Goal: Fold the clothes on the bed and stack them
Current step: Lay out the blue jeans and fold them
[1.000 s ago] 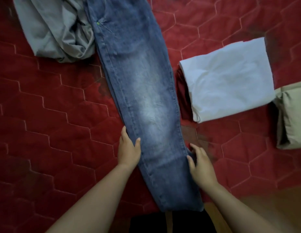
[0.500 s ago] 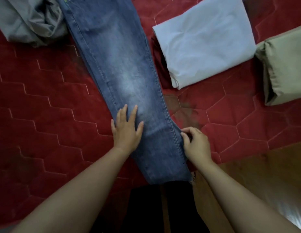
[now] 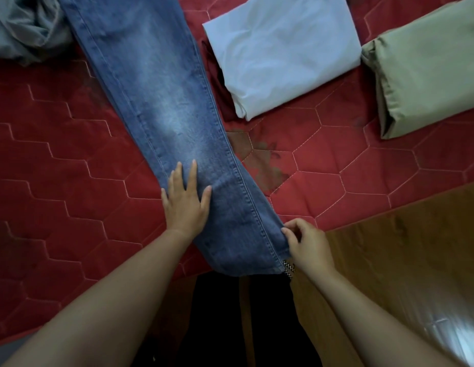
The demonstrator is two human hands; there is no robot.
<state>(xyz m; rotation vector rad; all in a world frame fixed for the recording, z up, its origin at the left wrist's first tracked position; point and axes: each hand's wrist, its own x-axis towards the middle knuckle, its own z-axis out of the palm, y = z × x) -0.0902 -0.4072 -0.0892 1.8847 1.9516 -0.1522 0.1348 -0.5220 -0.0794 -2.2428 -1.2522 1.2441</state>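
A grey heap sits at the far left of the bed. The jeans run long from there down to the near edge, and the hem is right by both hands. The left hand lies flat on the leg, fingers straight, holding nothing. The right hand pinches the hem's right side. I think the hem gets lifted away next. A white pile and a tan pile lie folded to the right, with the floor past the bed's near edge.

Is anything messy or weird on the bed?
Yes. A dark brownish stain blotches the red quilt just right of the jeans. Also, the grey garment at the top left lies crumpled, unlike the folded white garment and beige garment.
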